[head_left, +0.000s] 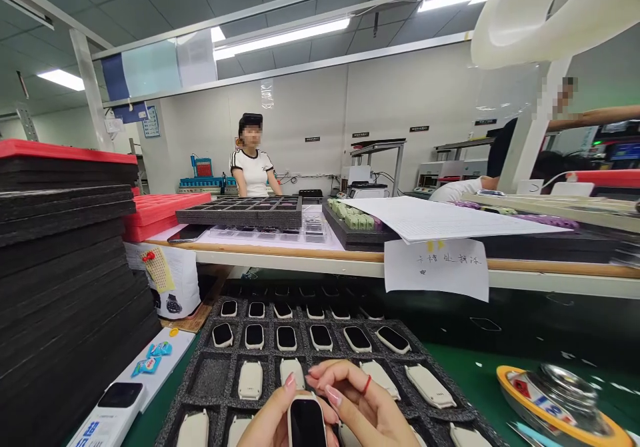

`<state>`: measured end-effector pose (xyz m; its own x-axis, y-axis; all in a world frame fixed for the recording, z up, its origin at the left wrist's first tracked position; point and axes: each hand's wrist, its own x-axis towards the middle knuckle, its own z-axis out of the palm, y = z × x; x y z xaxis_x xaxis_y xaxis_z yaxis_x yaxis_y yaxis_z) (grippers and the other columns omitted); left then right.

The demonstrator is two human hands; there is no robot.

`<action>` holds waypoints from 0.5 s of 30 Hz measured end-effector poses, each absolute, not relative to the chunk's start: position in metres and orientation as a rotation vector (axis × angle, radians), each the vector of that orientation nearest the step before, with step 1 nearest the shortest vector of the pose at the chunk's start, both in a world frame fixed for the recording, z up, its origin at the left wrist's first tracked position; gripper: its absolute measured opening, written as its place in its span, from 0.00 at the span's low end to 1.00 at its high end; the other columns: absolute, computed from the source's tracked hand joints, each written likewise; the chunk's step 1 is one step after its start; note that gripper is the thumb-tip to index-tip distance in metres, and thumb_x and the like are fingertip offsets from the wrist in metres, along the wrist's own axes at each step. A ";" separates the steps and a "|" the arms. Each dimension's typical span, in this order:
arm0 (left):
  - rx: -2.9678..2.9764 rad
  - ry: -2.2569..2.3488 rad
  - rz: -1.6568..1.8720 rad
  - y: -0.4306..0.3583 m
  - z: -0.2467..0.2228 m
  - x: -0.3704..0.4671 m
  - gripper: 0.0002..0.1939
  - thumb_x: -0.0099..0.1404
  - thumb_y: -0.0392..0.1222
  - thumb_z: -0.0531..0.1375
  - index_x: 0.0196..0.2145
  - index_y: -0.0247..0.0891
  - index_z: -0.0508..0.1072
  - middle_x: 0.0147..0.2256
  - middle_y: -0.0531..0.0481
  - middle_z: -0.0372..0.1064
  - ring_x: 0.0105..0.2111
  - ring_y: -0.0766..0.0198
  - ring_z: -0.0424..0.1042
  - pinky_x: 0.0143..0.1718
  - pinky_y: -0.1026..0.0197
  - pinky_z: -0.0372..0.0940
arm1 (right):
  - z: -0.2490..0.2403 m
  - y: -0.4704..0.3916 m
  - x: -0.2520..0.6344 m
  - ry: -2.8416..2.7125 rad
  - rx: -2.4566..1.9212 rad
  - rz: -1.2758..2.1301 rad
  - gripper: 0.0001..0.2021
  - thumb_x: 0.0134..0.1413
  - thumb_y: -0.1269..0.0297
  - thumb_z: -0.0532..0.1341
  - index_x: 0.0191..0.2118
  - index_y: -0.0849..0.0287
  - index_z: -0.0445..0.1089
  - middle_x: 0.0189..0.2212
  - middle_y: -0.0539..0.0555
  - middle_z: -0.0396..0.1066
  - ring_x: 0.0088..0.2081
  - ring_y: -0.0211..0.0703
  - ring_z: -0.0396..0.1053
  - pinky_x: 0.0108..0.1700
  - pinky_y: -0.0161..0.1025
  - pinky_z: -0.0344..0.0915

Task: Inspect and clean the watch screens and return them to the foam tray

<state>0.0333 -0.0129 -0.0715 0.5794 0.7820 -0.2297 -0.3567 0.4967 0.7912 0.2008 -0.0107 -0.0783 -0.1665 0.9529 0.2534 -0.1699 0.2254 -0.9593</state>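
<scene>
A cream smartwatch body (306, 424) with a dark screen is held upright near the bottom of the head view, its screen toward me. My left hand (273, 417) is closed on it, thumb along the left edge. Curled around its upper right side is my right hand (367, 400), with a red band on one finger; its exact contact is partly hidden. Under both hands lies a black foam tray (209, 379). Its far rows hold watch bodies (287, 338) screen up, while nearer ones (251, 380) lie back up. One left-hand pocket is bare.
Tall black foam trays (65, 287) are stacked at the left. A white box (100, 420) carries a watch and blue packets (153, 357). At the right stands an orange-rimmed round dispenser (565, 400). A shelf edge (300, 260) crosses ahead; a person (256, 172) is beyond it.
</scene>
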 end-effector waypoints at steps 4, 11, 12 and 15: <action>0.746 0.621 0.738 -0.013 -0.070 0.032 0.33 0.53 0.69 0.65 0.34 0.31 0.81 0.30 0.43 0.75 0.27 0.66 0.66 0.32 0.66 0.56 | -0.077 -0.014 0.198 -1.251 -0.841 1.198 0.19 0.50 0.44 0.68 0.31 0.58 0.74 0.38 0.57 0.75 0.45 0.48 0.74 0.51 0.43 0.70; 0.746 0.609 0.733 -0.012 -0.072 0.032 0.33 0.52 0.69 0.66 0.35 0.30 0.81 0.30 0.42 0.76 0.25 0.67 0.65 0.30 0.66 0.55 | -0.078 -0.012 0.195 -1.345 -0.844 1.197 0.18 0.55 0.46 0.66 0.33 0.57 0.74 0.41 0.59 0.74 0.46 0.49 0.74 0.52 0.44 0.70; 0.745 0.613 0.737 -0.012 -0.071 0.032 0.33 0.52 0.69 0.66 0.34 0.30 0.81 0.30 0.42 0.75 0.25 0.66 0.66 0.31 0.65 0.56 | -0.077 -0.011 0.195 -1.357 -0.851 1.190 0.18 0.55 0.45 0.65 0.34 0.57 0.74 0.41 0.59 0.74 0.47 0.50 0.74 0.53 0.45 0.70; 0.747 0.630 0.749 -0.012 -0.068 0.033 0.32 0.53 0.68 0.66 0.33 0.31 0.81 0.27 0.43 0.75 0.26 0.65 0.67 0.32 0.65 0.57 | -0.073 -0.015 0.214 -1.384 -0.880 1.104 0.18 0.54 0.45 0.65 0.37 0.56 0.76 0.45 0.60 0.75 0.52 0.53 0.72 0.57 0.45 0.68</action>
<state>0.0334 -0.0123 -0.0680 0.5782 0.7810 -0.2362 -0.3666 0.5073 0.7799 0.2144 -0.0151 -0.0726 -0.1188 0.9476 0.2967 -0.0781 0.2890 -0.9541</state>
